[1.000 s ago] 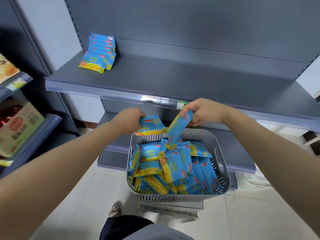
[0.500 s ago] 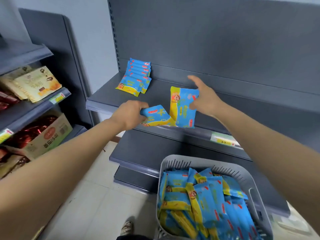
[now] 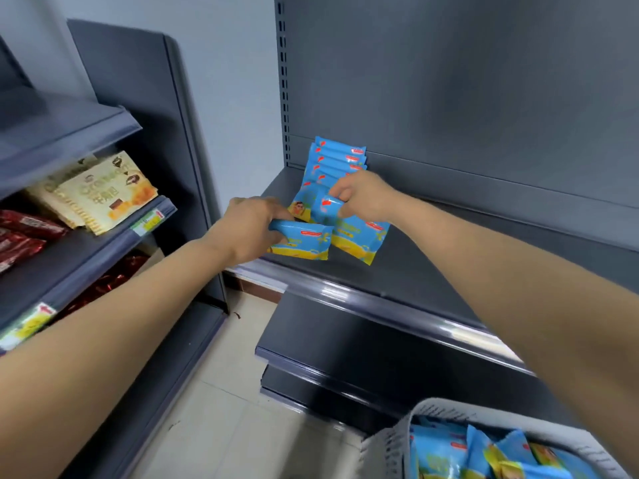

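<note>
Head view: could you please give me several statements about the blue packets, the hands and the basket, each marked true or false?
1. The left hand grips a blue packet over the grey shelf. True.
2. The right hand is open and holds nothing. False: it grips a second blue packet by its top end.
3. The basket holds only red packs. False: loose blue packets lie in it.
4. A row of blue packets lies at the shelf's back left corner. True.
</note>
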Demonstrator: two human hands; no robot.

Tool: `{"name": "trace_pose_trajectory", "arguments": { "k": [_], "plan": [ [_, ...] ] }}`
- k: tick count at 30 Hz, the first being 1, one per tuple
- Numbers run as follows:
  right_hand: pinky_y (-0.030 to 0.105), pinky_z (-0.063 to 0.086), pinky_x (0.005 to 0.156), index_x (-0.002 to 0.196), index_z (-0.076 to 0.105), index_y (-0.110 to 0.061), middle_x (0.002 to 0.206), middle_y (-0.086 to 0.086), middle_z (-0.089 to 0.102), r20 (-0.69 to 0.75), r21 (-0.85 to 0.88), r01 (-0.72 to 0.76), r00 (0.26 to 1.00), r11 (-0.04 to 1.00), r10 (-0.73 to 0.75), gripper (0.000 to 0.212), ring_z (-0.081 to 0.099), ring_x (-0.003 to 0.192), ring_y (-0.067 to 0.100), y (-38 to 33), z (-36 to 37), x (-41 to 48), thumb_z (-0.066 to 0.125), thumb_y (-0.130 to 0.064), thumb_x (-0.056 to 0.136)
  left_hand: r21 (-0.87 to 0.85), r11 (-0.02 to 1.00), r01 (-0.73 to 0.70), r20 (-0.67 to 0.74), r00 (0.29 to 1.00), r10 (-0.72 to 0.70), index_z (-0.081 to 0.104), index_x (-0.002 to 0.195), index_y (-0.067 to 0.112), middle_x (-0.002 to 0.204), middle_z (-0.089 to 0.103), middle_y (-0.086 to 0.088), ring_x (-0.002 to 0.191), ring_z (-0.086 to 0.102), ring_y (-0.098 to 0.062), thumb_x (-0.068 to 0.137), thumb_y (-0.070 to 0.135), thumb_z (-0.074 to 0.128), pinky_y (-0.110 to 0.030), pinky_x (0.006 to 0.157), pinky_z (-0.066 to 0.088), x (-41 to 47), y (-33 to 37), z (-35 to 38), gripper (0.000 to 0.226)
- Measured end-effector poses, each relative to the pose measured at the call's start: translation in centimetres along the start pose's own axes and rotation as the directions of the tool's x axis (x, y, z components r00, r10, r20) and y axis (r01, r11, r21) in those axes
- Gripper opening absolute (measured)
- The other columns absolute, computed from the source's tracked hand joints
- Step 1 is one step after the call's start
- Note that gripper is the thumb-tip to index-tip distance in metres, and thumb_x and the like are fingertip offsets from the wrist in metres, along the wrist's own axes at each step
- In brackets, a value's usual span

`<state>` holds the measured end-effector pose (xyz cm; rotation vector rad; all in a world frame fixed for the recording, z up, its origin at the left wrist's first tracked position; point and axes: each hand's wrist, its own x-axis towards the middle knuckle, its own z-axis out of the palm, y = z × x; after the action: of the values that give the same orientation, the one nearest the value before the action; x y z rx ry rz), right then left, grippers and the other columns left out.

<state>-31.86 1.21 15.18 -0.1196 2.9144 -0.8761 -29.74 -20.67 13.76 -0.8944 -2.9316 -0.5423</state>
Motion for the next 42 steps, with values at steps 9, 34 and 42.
{"name": "trace_pose_trajectory", "arguments": {
  "k": [9,34,42],
  "plan": [
    [0.036,0.052,0.088,0.106,0.068,-0.002,0.111,0.012,0.067,0.083,-0.134,0.01,0.997,0.991,0.001,0.028,0.061,0.105,0.026,-1.6,1.9,7.7,0.069,-0.001,0.078,-0.148,0.989,-0.004,0.141,0.99,0.025,0.068,0.11,0.021,0.097,0.054,-0.008,0.094,0.051,-0.023,0.083,0.005,0.065,-0.027,0.083,0.041,5.1,-4.9,1.1,0.032],
    [0.034,0.049,0.083,0.108,0.066,-0.008,0.102,0.006,0.068,-0.231,-0.178,-0.071,0.973,0.981,0.028,0.024,0.06,0.091,0.022,1.4,-2.3,4.1,0.052,-0.021,0.092,0.079,0.997,-0.006,0.038,0.999,0.003,0.047,0.13,0.016,0.13,0.042,-0.009,0.121,0.033,-0.029,0.08,0.028,0.069,-0.041,0.104,0.032,13.7,-4.3,6.2,0.056],
    [0.042,0.045,0.094,0.118,0.06,-0.01,0.117,0.01,0.06,-0.25,-0.313,-0.123,0.967,0.942,0.043,0.03,0.055,0.109,0.027,1.5,-3.7,-3.8,0.05,-0.025,0.094,0.279,0.96,-0.01,-0.053,0.998,0.025,0.04,0.132,0.009,0.132,0.04,-0.013,0.123,0.034,-0.033,0.082,0.031,0.065,-0.041,0.106,0.022,10.8,-1.7,6.7,0.06]
  ]
}}
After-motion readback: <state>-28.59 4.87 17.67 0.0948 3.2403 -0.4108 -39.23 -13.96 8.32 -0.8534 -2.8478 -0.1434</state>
